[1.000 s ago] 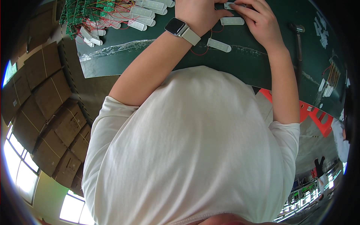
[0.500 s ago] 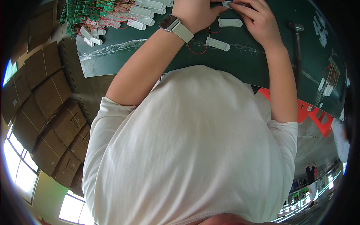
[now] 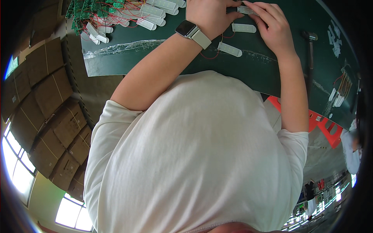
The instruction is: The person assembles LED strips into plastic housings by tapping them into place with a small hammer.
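White, oblong plastic light cover point(image 3: 247, 9) sits at the far edge of the dark green bench point(image 3: 272, 66), pinched between both hands: left hand point(image 3: 211, 13) clamps one end, right hand point(image 3: 274, 27) fingertips press the other. Best kept flat, pressure even.

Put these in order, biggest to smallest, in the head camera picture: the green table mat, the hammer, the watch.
1. green table mat
2. hammer
3. watch, though it sits nearer the camera, so it looks bigger than it is.

Hands point(image 3: 243, 17) slightly higher on table.
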{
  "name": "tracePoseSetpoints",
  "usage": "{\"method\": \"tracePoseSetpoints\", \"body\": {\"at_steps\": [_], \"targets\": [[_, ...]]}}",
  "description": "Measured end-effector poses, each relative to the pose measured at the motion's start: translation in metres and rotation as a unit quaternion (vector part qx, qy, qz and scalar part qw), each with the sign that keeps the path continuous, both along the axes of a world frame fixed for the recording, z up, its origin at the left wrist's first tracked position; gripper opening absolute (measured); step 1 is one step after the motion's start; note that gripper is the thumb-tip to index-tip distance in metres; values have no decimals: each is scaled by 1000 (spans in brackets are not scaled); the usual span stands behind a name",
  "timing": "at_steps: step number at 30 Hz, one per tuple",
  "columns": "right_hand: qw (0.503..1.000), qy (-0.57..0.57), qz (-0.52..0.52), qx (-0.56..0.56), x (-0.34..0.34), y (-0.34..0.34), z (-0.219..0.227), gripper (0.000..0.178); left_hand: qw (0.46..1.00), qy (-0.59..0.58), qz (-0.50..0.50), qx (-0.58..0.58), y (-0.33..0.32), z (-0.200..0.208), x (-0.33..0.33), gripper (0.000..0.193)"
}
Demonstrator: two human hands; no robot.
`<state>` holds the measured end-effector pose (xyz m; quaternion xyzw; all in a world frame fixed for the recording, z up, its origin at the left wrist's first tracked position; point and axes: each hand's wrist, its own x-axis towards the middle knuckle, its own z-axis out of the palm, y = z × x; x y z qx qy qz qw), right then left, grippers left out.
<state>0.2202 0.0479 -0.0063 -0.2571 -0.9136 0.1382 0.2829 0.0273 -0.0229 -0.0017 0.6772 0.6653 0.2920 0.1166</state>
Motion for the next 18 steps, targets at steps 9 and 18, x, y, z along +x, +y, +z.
{"method": "tracePoseSetpoints", "body": {"at_steps": [9, 18], "targets": [[999, 29, -15, -41, 4, 2, -12, 55, 1000, 25, -19, -3, -1, 2, -5, 29], [999, 36, -1, -29, 5, 4, -10, 54, 994, 105, 4, 6, 0, 7, -6, 35]]}}
